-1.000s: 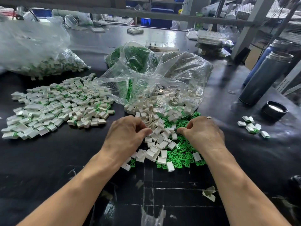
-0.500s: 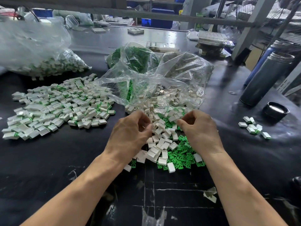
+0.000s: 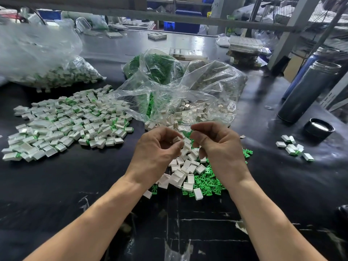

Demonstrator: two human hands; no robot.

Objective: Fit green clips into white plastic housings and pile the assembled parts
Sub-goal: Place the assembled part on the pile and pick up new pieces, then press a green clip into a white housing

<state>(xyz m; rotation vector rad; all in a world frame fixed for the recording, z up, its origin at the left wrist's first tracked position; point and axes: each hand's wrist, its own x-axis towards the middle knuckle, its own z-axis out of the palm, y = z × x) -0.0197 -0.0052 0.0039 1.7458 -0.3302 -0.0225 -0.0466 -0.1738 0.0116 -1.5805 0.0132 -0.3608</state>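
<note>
assembled pile point(image 3: 67, 123) left — bags point(image 3: 180, 87) behind

Bright overhead light, glare seen on plastic bags point(image 3: 207, 81) beyond the hands, edges bent, far shelves blurred

Two hands, the left hand point(image 3: 157, 153) and the right hand point(image 3: 219, 146), show over one black table point(image 3: 56, 185). Three clear plastic bags point(image 3: 212, 83) lie on it. Two metal flasks point(image 3: 305, 91) stand at right, with one black cap point(image 3: 319, 128). The small group of white parts point(image 3: 293, 146) numbers about eight; the loose housings point(image 3: 185, 166), green clips point(image 3: 209, 182) and piled assembled parts point(image 3: 67, 123) are too many to count.
</note>
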